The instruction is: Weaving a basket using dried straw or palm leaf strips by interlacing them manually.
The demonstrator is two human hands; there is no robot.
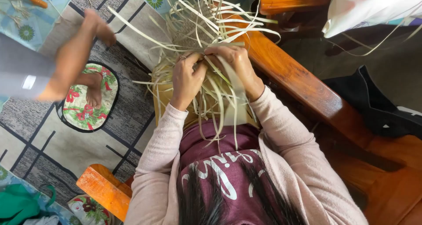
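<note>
Currently mid-weave: left hand and right hand sit side by side, each grip clamped on pale leaf strips at the working edge of a half-woven mat lying over the lap. Loose strip ends fan out above and hang below the grip. Wooden armrest runs just right of the grip; another person's foot rests on a floral cushion well to the left. Judgement: interlacing step; next move calls for lifting alternate strips cleanly and keeping tension even

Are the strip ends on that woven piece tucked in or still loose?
Loose. Pale strips fan out unwoven around the woven patch, while the left hand and right hand pinch some.
</note>
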